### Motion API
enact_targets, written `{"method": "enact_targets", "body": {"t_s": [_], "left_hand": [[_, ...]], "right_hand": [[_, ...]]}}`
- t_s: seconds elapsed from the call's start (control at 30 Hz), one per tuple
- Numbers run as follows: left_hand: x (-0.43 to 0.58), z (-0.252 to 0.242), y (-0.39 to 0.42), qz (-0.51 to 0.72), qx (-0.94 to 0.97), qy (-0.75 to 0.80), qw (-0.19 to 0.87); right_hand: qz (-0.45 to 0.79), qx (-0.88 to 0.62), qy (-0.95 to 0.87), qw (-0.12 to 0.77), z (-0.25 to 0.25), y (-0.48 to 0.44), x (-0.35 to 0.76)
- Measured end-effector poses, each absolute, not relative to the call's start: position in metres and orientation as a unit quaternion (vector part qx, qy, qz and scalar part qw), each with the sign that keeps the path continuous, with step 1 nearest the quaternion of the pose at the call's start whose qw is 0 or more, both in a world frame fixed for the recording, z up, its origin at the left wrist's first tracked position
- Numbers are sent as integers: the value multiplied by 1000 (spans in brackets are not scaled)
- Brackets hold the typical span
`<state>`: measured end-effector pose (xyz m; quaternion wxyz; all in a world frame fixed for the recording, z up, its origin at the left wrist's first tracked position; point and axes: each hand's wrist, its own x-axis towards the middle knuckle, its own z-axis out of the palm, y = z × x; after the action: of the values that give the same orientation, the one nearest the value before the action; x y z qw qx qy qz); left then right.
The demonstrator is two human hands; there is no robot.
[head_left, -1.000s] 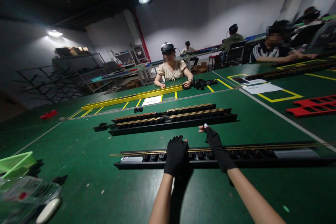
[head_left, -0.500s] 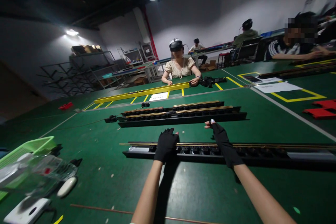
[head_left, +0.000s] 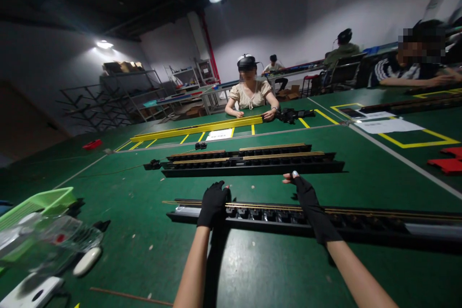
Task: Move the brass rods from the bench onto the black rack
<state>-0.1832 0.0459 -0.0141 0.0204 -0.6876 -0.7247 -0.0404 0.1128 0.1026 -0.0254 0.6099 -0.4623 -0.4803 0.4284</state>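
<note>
A long black channel point(head_left: 252, 224) lies across the table before me, lined with black blocks under thin brass-coloured rods point(head_left: 263, 206). My left hand point(head_left: 212, 206), in a black fingerless glove, lies over the channel near its left end. Its fingers reach out past the far edge, though their undersides are hidden. Farther right, my right hand point(head_left: 311, 204), gloved alike, extends across the same channel. Its bare fingertips point left beyond the far edge, apart and with nothing visible between them. Whether either palm presses on the rods cannot be seen.
Behind lie similar black channels with rods point(head_left: 252, 168). A co-worker point(head_left: 250, 94) holds a long yellow bar point(head_left: 195, 128) opposite. At left are a green basket point(head_left: 54, 197), a clear plastic container point(head_left: 72, 233) and a white mouse point(head_left: 86, 261). Red parts point(head_left: 445, 166) lie right.
My left hand has moved left along the channel, closer to its left end. My right hand keeps nearly the same place over the channel. The view has shifted slightly.
</note>
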Motion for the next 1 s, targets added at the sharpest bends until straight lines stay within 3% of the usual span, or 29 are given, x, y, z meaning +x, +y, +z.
{"method": "enact_targets", "body": {"t_s": [0.53, 1.0], "left_hand": [[-210, -2, 45, 36, -652, -756, 49], [-172, -13, 49, 21, -660, -748, 70]], "right_hand": [[451, -469, -444, 616, -32, 107, 112], [426, -454, -466, 629, -32, 107, 110]]}}
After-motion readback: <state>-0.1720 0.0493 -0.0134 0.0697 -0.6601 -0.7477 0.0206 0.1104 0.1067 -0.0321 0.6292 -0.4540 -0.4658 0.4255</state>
